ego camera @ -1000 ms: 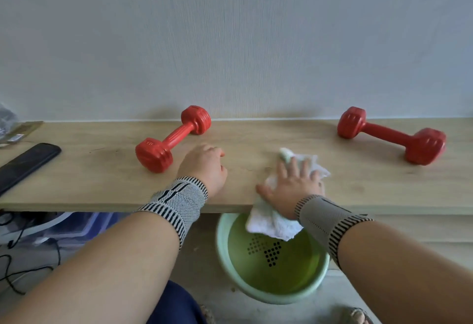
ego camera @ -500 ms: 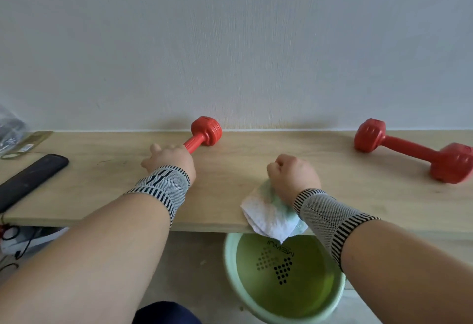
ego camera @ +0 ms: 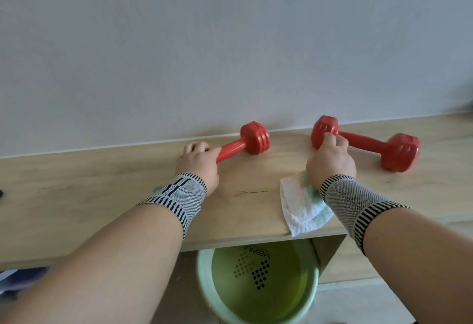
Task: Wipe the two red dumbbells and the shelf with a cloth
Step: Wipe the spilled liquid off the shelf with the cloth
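Here the left hand [ego camera: 198, 161] grips the left dumbbell [ego camera: 243, 143] by its handle on the shelf [ego camera: 102, 195], while the right hand [ego camera: 330, 158] pinches the right dumbbell [ego camera: 368, 145] at its near head, the cloth [ego camera: 303, 204] under its wrist. Both dumbbells look rigid, hefty and liable to roll, so the ridged handle seems the surest hold.

A pale wooden shelf [ego camera: 102, 195] runs along a grey wall. Two red dumbbells lie on it near the wall: the left dumbbell [ego camera: 245, 142] angled with one head toward the wall, the right dumbbell [ego camera: 371, 144] further right. A white cloth [ego camera: 299, 208] lies at the front edge, one corner hanging over. A thin dark scratch marks the wood between them.
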